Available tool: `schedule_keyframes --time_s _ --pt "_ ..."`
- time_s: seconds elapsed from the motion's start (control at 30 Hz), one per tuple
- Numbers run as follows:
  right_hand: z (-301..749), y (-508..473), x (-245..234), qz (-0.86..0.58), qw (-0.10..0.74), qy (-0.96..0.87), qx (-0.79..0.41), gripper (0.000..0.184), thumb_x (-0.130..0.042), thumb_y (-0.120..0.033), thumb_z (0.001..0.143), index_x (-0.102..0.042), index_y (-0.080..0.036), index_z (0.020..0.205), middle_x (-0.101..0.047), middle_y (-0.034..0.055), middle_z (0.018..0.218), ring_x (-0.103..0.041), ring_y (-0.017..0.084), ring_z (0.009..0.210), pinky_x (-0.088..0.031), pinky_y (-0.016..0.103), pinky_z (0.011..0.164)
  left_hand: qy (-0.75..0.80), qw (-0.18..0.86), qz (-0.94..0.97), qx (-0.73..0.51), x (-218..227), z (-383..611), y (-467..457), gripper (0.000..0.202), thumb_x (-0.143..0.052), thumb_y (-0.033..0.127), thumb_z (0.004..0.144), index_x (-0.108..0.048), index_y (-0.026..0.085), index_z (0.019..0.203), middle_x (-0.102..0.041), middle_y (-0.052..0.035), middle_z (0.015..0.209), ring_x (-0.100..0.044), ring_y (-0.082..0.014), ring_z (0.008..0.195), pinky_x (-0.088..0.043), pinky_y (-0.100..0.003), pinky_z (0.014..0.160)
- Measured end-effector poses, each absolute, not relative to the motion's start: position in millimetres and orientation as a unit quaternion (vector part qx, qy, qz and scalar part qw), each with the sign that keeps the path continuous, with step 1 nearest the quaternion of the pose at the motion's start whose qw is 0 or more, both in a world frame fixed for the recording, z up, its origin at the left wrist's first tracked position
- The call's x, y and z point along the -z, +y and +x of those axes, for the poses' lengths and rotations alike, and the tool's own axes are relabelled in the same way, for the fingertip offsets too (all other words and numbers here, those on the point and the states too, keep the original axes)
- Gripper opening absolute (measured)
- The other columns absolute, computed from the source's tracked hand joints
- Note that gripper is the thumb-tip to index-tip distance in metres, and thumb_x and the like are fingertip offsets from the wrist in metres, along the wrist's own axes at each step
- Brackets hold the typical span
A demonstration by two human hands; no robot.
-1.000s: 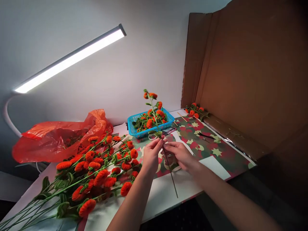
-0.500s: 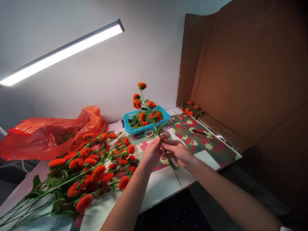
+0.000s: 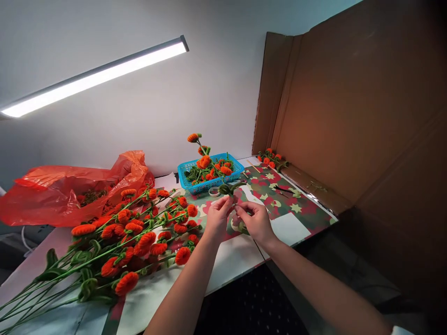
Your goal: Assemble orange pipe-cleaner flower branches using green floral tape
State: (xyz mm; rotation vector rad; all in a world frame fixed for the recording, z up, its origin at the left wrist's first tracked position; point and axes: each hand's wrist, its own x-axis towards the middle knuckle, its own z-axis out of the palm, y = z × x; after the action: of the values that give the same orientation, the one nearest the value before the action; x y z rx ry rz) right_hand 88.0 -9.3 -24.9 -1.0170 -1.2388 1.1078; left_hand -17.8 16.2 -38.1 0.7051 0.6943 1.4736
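Note:
An artificial flower stem (image 3: 219,174) with orange fuzzy heads and green leaves (image 3: 230,188) tilts up and leftward from between my hands. My left hand (image 3: 219,215) pinches it with thumb and fingers just below the leaves. Close beside it, my right hand (image 3: 256,222) has its thumb and fingers closed at the same part of the stem; the exact contact point is partly hidden. The thin lower end of the stem runs down past my right hand toward the table edge. Behind the flower stands a blue basket (image 3: 204,186) holding more orange heads and green pieces.
Many finished-looking orange flower stems (image 3: 139,244) lie across the table's left side, beside a red plastic bag (image 3: 45,190). A roll of tape (image 3: 213,192) sits before the basket. Black-handled tool (image 3: 284,189) and a white sheet (image 3: 289,228) lie right. Cardboard (image 3: 335,102) walls the right side.
The held flower has turned and tipped, its heads now lower and further left and its leaves spread differently. Both hands stay closed together at the stem. The view has shifted slightly.

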Motion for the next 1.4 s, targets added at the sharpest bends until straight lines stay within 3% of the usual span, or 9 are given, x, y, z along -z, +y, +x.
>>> schedule_keyframes --time_s 0.13,0.27,0.57,0.83,0.93,1.07,1.2,1.27,1.4 --pt "96.8 -3.5 22.9 -0.366 0.496 -0.454 -0.644 0.030 -0.074 -0.043 0.060 -0.067 -0.014 0.066 -0.059 -0.0002 0.056 -0.050 0.009 0.049 -0.042 0.023 0.052 0.279 0.646 0.320 -0.635 32.9 -18.9 13.7 0.028 -0.080 0.036 0.054 -0.065 0.014 0.063 -0.061 0.0005 0.061 -0.055 -0.0109 0.058 -0.041 -0.024 0.059" --pt "103.7 0.8 23.7 -0.346 0.445 -0.421 -0.710 0.032 -0.079 -0.041 0.055 -0.067 -0.013 0.066 -0.054 -0.0032 0.051 -0.045 0.006 0.046 -0.038 0.020 0.050 0.260 0.667 0.323 -0.619 28.4 -19.8 9.9 0.024 -0.077 0.035 0.059 -0.065 0.015 0.064 -0.060 -0.0009 0.063 -0.061 -0.0168 0.073 -0.043 -0.025 0.064" --pt "98.3 -5.7 21.5 -0.349 0.466 -0.388 -0.714 0.034 -0.078 -0.043 0.057 -0.062 -0.015 0.066 -0.035 -0.0099 0.043 -0.033 0.004 0.043 -0.030 0.018 0.047 0.184 0.705 0.321 -0.606 30.0 -22.4 12.0 0.020 -0.070 0.035 0.068 -0.060 0.018 0.072 -0.052 0.0013 0.068 -0.059 -0.0178 0.091 -0.043 -0.026 0.078" --pt "87.4 -3.9 24.0 -0.379 0.495 -0.406 -0.668 0.031 -0.077 -0.039 0.055 -0.062 -0.014 0.065 -0.040 -0.0081 0.044 -0.033 0.004 0.041 -0.025 0.018 0.042 0.217 0.711 0.305 -0.595 29.3 -22.7 11.5 0.023 -0.074 0.036 0.063 -0.064 0.018 0.073 -0.061 -0.0012 0.070 -0.060 -0.0202 0.092 -0.044 -0.028 0.079" --pt "84.9 -3.6 30.8 -0.394 0.549 -0.431 -0.597 0.027 -0.070 -0.039 0.063 -0.060 -0.015 0.066 -0.044 -0.0066 0.044 -0.037 0.006 0.040 -0.029 0.020 0.042 0.299 0.659 0.318 -0.613 32.0 -21.7 11.6 0.031 -0.078 0.035 0.058 -0.069 0.016 0.080 -0.067 -0.0052 0.081 -0.060 -0.0198 0.088 -0.045 -0.029 0.076" --pt "82.4 -8.5 35.8 -0.448 0.589 -0.504 -0.446 0.023 -0.063 -0.037 0.070 -0.058 -0.015 0.065 -0.047 -0.0047 0.046 -0.039 0.008 0.042 -0.031 0.022 0.042 0.369 0.599 0.331 -0.629 39.5 -19.4 13.1 0.028 -0.081 0.035 0.053 -0.071 0.013 0.069 -0.067 -0.0028 0.067 -0.058 -0.0121 0.065 -0.045 -0.026 0.068" --pt "80.7 -13.4 36.7 -0.487 0.582 -0.552 -0.345 0.026 -0.059 -0.035 0.074 -0.056 -0.015 0.057 -0.043 -0.0044 0.047 -0.036 0.008 0.046 -0.030 0.022 0.045 0.362 0.594 0.345 -0.630 43.7 -18.6 13.8 0.027 -0.082 0.031 0.050 -0.071 0.014 0.067 -0.068 -0.0023 0.065 -0.057 -0.0111 0.060 -0.045 -0.025 0.065" --pt "81.4 -12.6 36.7 -0.476 0.577 -0.551 -0.369 0.028 -0.061 -0.036 0.073 -0.056 -0.015 0.055 -0.040 -0.0048 0.047 -0.035 0.008 0.047 -0.030 0.023 0.046 0.358 0.589 0.349 -0.635 44.4 -19.7 14.4 0.026 -0.082 0.032 0.050 -0.071 0.014 0.065 -0.068 -0.0023 0.064 -0.058 -0.0115 0.061 -0.045 -0.025 0.065" --pt "86.0 -6.2 35.2 -0.406 0.549 -0.462 -0.566 0.028 -0.070 -0.042 0.065 -0.066 -0.015 0.073 -0.046 -0.0047 0.052 -0.036 0.007 0.045 -0.032 0.022 0.046 0.349 0.583 0.360 -0.639 44.6 -24.0 16.8 0.025 -0.081 0.033 0.054 -0.073 0.015 0.070 -0.069 -0.0034 0.065 -0.060 -0.0132 0.067 -0.044 -0.025 0.071"
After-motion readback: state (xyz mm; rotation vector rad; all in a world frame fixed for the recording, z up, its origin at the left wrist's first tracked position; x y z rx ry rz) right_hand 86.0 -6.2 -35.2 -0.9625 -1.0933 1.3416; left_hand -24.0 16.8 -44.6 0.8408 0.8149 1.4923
